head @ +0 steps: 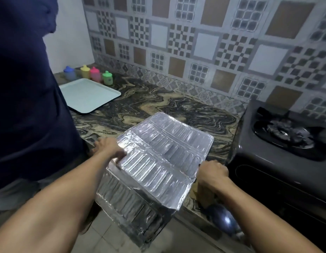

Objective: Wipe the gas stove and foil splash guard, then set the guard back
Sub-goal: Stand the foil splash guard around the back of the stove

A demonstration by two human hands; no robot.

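The silver foil splash guard (158, 157) lies partly folded on the marbled countertop (158, 106), and its near panels hang down over the counter's front edge. My left hand (111, 148) grips the guard's left edge. My right hand (213, 170) pinches its right edge at a fold. The dark gas stove (279, 143) stands at the right, with one black burner in view. No cloth is visible.
A pale blue tray (89, 94) rests at the back left of the counter, with several coloured bottles (89, 74) behind it. Another person in dark blue clothing (27, 88) stands close on the left. A patterned tiled wall (195, 42) backs the counter.
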